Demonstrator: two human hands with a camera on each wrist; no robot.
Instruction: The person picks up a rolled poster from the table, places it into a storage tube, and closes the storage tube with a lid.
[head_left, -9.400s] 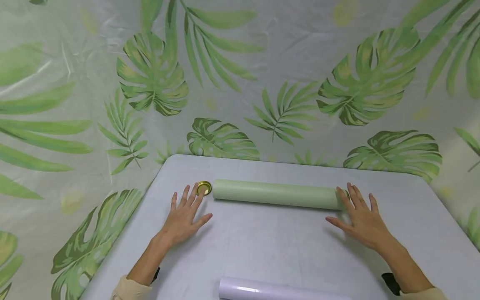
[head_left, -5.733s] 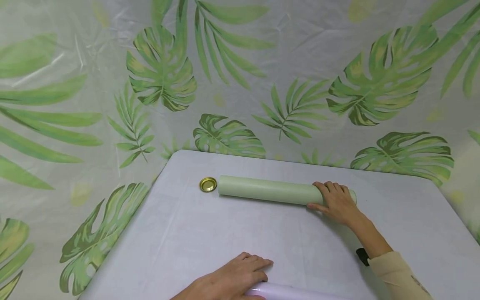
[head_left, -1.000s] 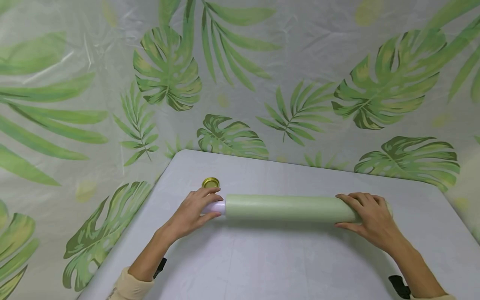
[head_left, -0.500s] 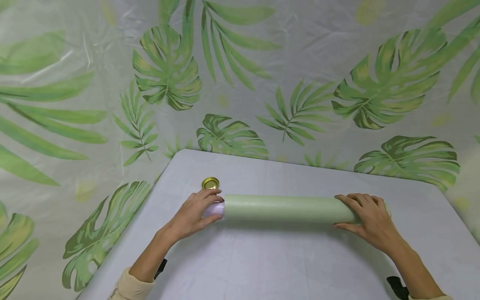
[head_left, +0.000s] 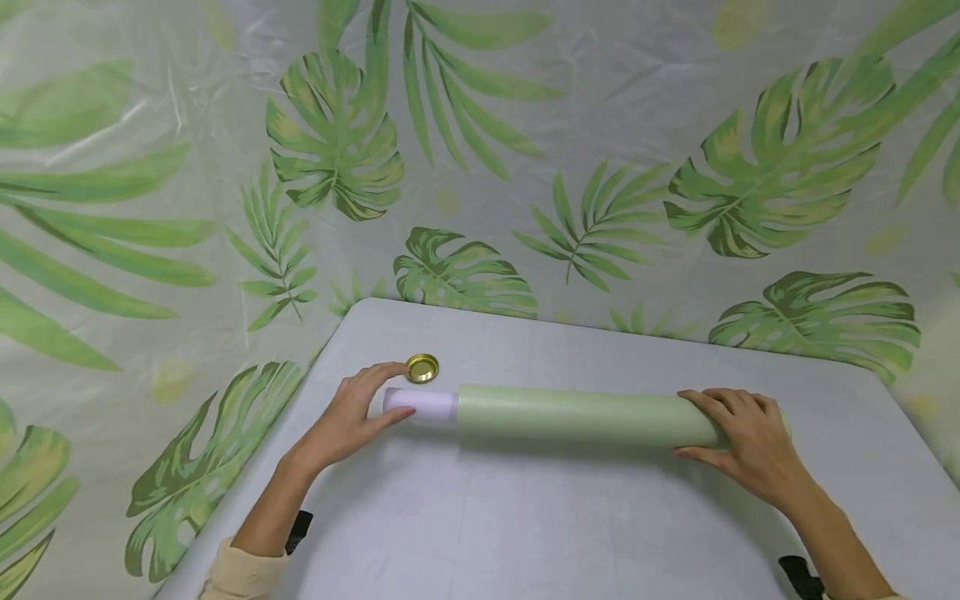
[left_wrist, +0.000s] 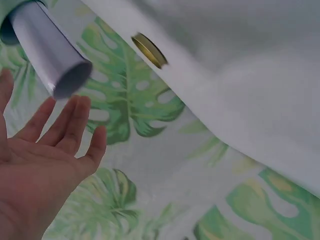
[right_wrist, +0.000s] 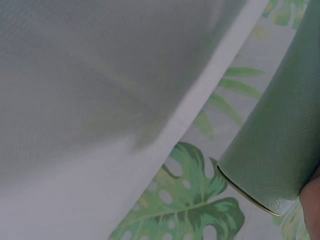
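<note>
Leafy sheeting hangs behind a grey table [head_left: 525, 517], and from the head view the green roll [head_left: 577, 414] lies across it, the lilac roll [head_left: 422, 404] poking out at its nine o'clock end. Right hand [head_left: 750, 442] curls over the three o'clock end, clamped on. Left hand [head_left: 347, 417] sits at the lilac tip, fingers relaxed and apart, thumb touching it. Gold lid [head_left: 422, 367] at twelve o'clock of that tip.

Left wrist view: fingers [left_wrist: 75, 120] spread below the lilac roll's open end [left_wrist: 50, 55], holding nothing.

Right wrist view: green roll's end [right_wrist: 280, 155] only.

I'd keep the green roll pinned and move the lilac one straight along the axis.
</note>
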